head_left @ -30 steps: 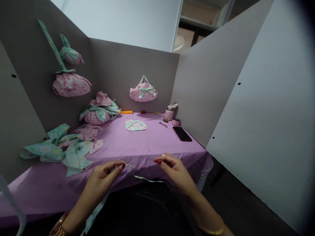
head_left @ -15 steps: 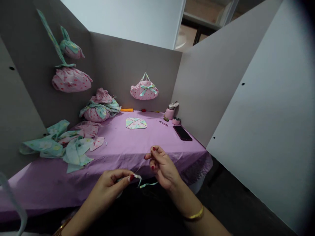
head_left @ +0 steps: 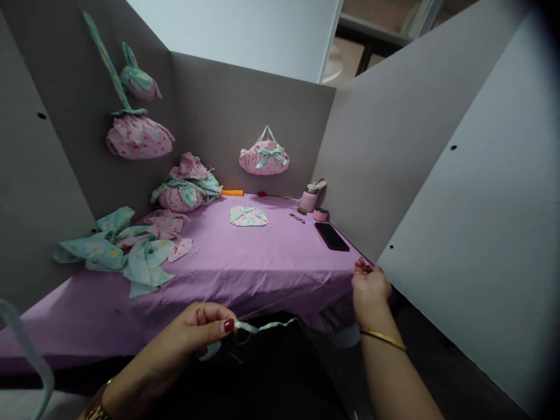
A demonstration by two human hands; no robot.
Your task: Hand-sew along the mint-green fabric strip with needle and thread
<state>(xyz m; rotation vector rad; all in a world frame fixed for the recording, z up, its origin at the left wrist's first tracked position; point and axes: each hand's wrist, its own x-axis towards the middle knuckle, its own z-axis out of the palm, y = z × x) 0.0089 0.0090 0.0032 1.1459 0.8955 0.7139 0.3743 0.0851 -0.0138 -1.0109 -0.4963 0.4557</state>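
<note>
My left hand point(head_left: 203, 328) pinches a narrow fabric strip point(head_left: 273, 325), mint with pale flowers, between thumb and fingertips. The strip's free end stretches to the right over my dark lap. From the pinch a fine thread point(head_left: 273, 304) slants up and right toward my right hand point(head_left: 368, 286), fading before it gets there. That hand is raised beside the table's right corner, fingers curled and pressed together. Any needle in its fingertips is too small to make out. Below my left hand hangs a small pale mint piece of cloth point(head_left: 210, 351).
A purple cloth covers the table point(head_left: 210, 251). Mint and pink fabric pieces point(head_left: 149, 259) lie at the left, stuffed fabric bags point(head_left: 179, 195) behind them. A folded patchwork piece point(head_left: 248, 216) lies mid-table. A phone point(head_left: 331, 237), pink bottle point(head_left: 308, 199) and thread spool point(head_left: 301, 210) sit right, beside a partition point(head_left: 376, 157).
My right hand has swung far to the right, away from my left hand, drawing the thread out long. The strip now lies straighter. The view has shifted slightly.
</note>
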